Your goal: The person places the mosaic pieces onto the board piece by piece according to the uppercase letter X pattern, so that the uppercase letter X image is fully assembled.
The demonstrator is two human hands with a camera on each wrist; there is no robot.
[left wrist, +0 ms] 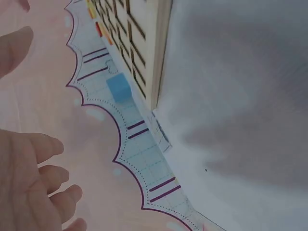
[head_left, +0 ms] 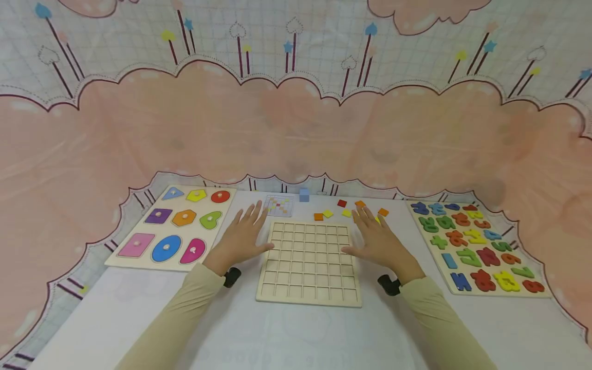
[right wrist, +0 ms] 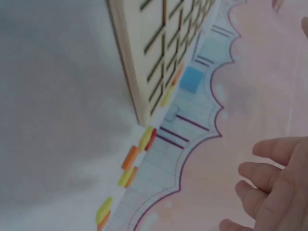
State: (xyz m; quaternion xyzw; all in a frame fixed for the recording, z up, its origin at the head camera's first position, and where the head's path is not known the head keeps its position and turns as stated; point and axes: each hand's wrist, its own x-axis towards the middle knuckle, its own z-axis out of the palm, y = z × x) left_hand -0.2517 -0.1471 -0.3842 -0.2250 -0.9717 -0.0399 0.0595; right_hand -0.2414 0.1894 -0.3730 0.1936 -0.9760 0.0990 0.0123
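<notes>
Wooden grid board (head_left: pixel 309 263) lies flat at table (head_left: pixel 287 329) centre, all cells empty, slightly longer toward 12 o'clock. Left hand (head_left: pixel 244 237) at its 9 o'clock edge, right hand (head_left: pixel 375 239) at 3 o'clock, both w/ fingers spread flat, grasping nothing. Loose colour tiles (head_left: pixel 342 209) and blue cube (head_left: pixel 303 195) at 12 o'clock.

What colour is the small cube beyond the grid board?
The cube is blue, plainest in the left wrist view, beside the wooden grid board.

Grid board (head_left: pixel 309 262): pale unfinished-looking wood, matt. Shape puzzle (head_left: pixel 173 228), left of the grid board: wood, glossy painted pieces. Backdrop (head_left: pixel 296 128): printed cloth, matt.
</notes>
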